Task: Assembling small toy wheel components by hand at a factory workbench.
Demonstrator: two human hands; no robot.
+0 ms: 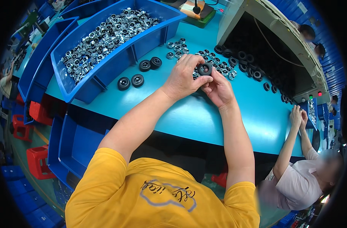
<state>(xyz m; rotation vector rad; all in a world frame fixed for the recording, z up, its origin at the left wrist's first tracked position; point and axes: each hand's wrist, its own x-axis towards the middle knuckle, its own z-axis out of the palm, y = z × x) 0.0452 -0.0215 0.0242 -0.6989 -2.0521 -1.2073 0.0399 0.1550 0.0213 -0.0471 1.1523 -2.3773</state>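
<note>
Over the turquoise desk (188,117), the small black tyre (204,68) sat pinched between both hands, its round face turned up toward the camera. The left hand (184,78) curled over the tyre's left side, fingers closed on it; the right hand (219,89) cupped it from below. Just beyond the tyre lay loose silver hubs (215,60), and farther left the blue bin (116,41) of them

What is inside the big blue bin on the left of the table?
The blue bin holds a heap of small shiny silver wheel hubs, many with dark centres. The pile covers the bin's floor, so whatever lies beneath the top layer cannot be seen.
</note>
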